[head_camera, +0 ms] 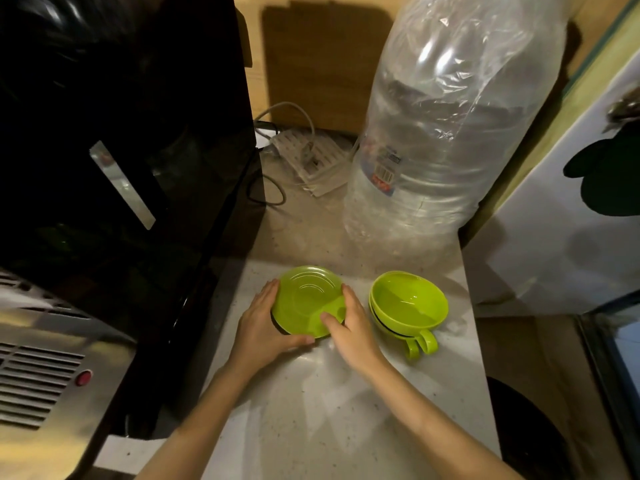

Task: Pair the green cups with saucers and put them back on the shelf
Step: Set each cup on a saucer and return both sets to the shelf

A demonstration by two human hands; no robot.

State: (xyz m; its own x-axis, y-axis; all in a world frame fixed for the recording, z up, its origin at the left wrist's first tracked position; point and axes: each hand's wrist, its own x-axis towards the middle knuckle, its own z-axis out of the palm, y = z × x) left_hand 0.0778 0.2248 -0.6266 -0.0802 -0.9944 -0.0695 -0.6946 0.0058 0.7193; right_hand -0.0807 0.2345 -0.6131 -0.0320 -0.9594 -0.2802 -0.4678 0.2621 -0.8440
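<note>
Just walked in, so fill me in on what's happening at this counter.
A person has both hands on a green saucer stack on the pale counter: left hand at its left edge, right hand at its right. Two nested green cups sit just to the right, untouched, no saucers under them yet.

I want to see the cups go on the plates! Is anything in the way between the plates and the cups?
Nothing visible. Both hands grip the green saucers, and the nested green cups sit just to the right on the bare countertop. The big plastic bottle stands behind, clear of that gap.
</note>
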